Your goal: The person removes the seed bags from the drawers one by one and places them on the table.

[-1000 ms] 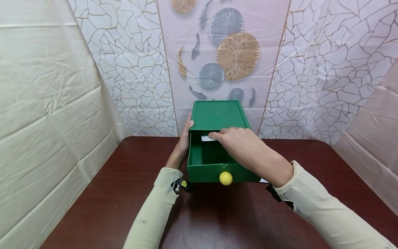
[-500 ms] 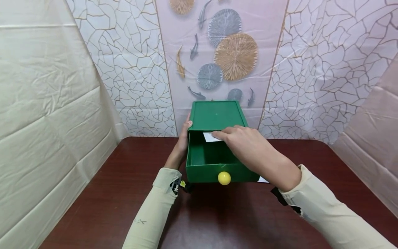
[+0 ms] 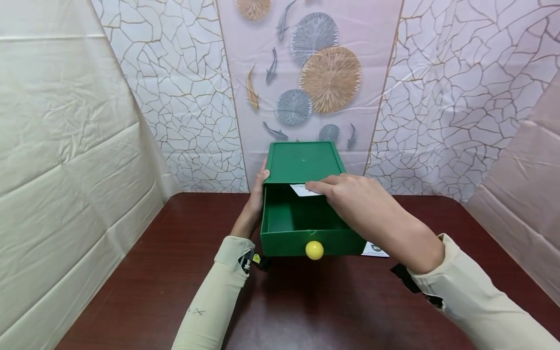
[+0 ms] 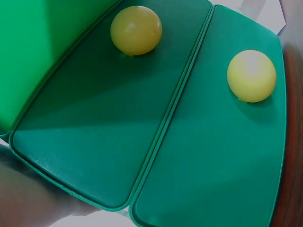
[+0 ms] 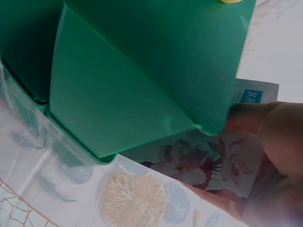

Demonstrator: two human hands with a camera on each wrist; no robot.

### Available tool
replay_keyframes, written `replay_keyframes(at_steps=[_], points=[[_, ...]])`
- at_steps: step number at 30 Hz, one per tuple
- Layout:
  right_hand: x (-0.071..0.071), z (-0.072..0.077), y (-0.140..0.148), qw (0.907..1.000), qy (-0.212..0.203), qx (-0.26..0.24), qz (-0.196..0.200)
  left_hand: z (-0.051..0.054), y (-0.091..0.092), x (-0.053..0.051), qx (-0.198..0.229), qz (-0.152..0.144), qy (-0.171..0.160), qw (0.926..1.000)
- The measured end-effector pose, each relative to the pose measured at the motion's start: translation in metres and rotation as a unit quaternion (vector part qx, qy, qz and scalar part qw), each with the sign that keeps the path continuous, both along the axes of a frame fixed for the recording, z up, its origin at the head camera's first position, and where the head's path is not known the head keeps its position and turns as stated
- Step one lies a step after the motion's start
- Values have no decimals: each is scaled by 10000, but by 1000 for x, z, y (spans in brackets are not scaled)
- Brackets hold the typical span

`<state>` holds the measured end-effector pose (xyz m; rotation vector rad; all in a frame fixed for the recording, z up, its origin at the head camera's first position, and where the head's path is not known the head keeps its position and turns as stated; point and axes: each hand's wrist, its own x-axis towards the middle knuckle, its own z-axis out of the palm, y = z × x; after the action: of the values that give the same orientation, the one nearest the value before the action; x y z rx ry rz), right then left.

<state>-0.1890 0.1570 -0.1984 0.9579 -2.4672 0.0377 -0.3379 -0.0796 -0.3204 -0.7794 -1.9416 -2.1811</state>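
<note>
A green drawer cabinet [image 3: 304,163] stands mid-table, its upper drawer [image 3: 284,243] pulled out toward me; a yellow knob [image 3: 314,250] is on the front. My left hand [image 3: 253,194] lies along the cabinet's left side, thumb at the front edge. My right hand [image 3: 363,199] pinches a card [image 3: 303,190] above the drawer's opening. In the right wrist view, this card [image 5: 189,163] bears a flower picture and partly disappears behind the green drawer wall. Another white card corner [image 3: 374,250] shows beside the drawer front; I cannot tell whether it is the same card.
A dark red-brown table [image 3: 183,291] surrounds the cabinet. Patterned cloth [image 3: 188,97] hangs behind it, and pale cloth [image 3: 70,170] lines the left. The left wrist view shows two green drawer fronts, each with a yellow knob [image 4: 136,30].
My right hand has shifted a little to the right with the card, exposing more of the white corner beside the drawer front. My left hand stays at the cabinet's side.
</note>
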Motion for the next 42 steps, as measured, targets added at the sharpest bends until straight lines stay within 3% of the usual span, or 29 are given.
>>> replay_keyframes(at_steps=[9, 17, 24, 33, 42], points=[[16, 2, 12, 9993, 213, -210, 204, 0, 0, 2, -36, -73, 60, 9999], [31, 1, 22, 9977, 262, -492, 395, 2, -1, 4, -33, 0, -269, 9996], [39, 0, 29, 9940, 780, -623, 452, 1, -2, 3, -54, -162, -242, 9996], [45, 3, 42, 9795, 1564, -1050, 717, 4, 6, 2, -116, -192, -120, 9997], [43, -7, 49, 9755, 1612, -1270, 795, 2, 2, 3, -160, -131, -43, 9998]])
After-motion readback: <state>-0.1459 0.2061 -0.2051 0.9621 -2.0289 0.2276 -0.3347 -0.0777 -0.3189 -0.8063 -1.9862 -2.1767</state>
